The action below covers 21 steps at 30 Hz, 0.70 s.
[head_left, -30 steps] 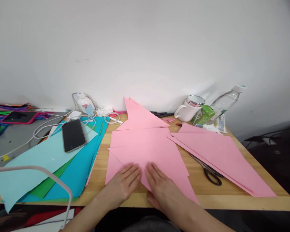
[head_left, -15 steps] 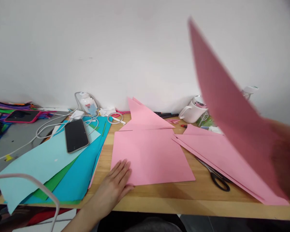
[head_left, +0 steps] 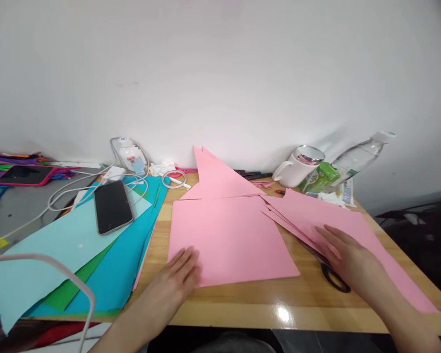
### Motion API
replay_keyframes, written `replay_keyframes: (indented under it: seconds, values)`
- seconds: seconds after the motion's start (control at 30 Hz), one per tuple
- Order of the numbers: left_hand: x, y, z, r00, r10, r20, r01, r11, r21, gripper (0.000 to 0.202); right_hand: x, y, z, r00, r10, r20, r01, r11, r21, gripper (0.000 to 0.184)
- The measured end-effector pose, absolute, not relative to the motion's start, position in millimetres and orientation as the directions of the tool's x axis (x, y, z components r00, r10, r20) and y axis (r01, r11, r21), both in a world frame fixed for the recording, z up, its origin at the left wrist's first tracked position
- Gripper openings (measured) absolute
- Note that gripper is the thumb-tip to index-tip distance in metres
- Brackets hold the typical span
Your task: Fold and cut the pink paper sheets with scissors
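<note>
A pink sheet of paper (head_left: 231,240) lies flat in the middle of the table. My left hand (head_left: 176,279) rests on its lower left corner, fingers stretched out and slightly blurred. To the right, my right hand (head_left: 353,257) lies with its fingers extended over several overlapping pink sheets (head_left: 327,211); its thumb is hidden. Scissors (head_left: 336,279) stick out from under those sheets, their black handle close below my right hand. Behind the middle sheet, a pink triangular piece of paper (head_left: 220,176) points toward the wall.
Left stand blue and green sheets (head_left: 121,274) with a phone (head_left: 113,207) and a white cable (head_left: 55,196) on top. At the back right are a white mug (head_left: 294,169), a green carton (head_left: 325,175) and a clear bottle (head_left: 360,156). A pale tube (head_left: 59,264) crosses the lower left.
My right hand has come down from the raised position at the right, and the pink sheet it held now lies on the right-hand sheets. My left hand has stayed almost in place.
</note>
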<state>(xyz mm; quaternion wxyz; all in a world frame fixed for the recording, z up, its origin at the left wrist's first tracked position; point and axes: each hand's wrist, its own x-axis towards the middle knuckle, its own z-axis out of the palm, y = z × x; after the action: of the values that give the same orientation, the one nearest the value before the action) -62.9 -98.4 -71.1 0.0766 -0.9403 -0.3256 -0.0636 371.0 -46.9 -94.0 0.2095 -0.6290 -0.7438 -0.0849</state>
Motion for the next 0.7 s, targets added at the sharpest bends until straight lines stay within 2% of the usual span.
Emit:
replay_keyframes:
  seconds: [0.1, 0.2, 0.3, 0.4, 0.47, 0.53, 0.6, 0.7]
  values:
    - [-65, -101, -68, 0.763, 0.62, 0.181, 0.636, -0.771, -0.042, 0.051, 361, -35, -103, -0.229, 0.887, 0.4, 0.963, 0.265, -0.036, 0.044]
    - [-65, -103, -62, 0.757, 0.617, 0.213, 0.638, -0.769, -0.039, 0.045, 357, -26, -105, -0.27, 0.865, 0.423, 0.958, 0.285, 0.027, 0.039]
    - [-64, -107, -57, 0.767, 0.591, 0.249, 0.613, -0.79, -0.015, 0.037, 356, -22, -103, -0.208, 0.868, 0.451, 0.972, 0.234, -0.001, 0.038]
    - [-63, -112, -49, 0.749, 0.579, 0.322, 0.597, -0.8, 0.051, 0.034, 341, -29, -88, -0.107, 0.879, 0.464, 0.95, 0.228, -0.212, 0.037]
    - [-60, -113, -44, 0.74, 0.584, 0.335, 0.593, -0.801, 0.085, 0.033, 318, -42, -69, -0.125, 0.911, 0.394, 0.865, 0.294, -0.406, 0.032]
    - [-58, -112, -40, 0.74, 0.588, 0.327, 0.585, -0.802, 0.119, 0.032, 287, -60, -49, -0.284, 0.916, 0.282, 0.746, 0.396, -0.536, 0.033]
    - [-55, -108, -38, 0.741, 0.588, 0.325, 0.576, -0.805, 0.143, 0.03, 254, -76, -32, -0.505, 0.853, 0.128, 0.62, 0.463, -0.634, 0.045]
    - [-50, -103, -37, 0.735, 0.591, 0.333, 0.575, -0.803, 0.157, 0.028, 209, -90, -21, -0.622, 0.782, 0.032, 0.499, 0.428, -0.754, 0.052]
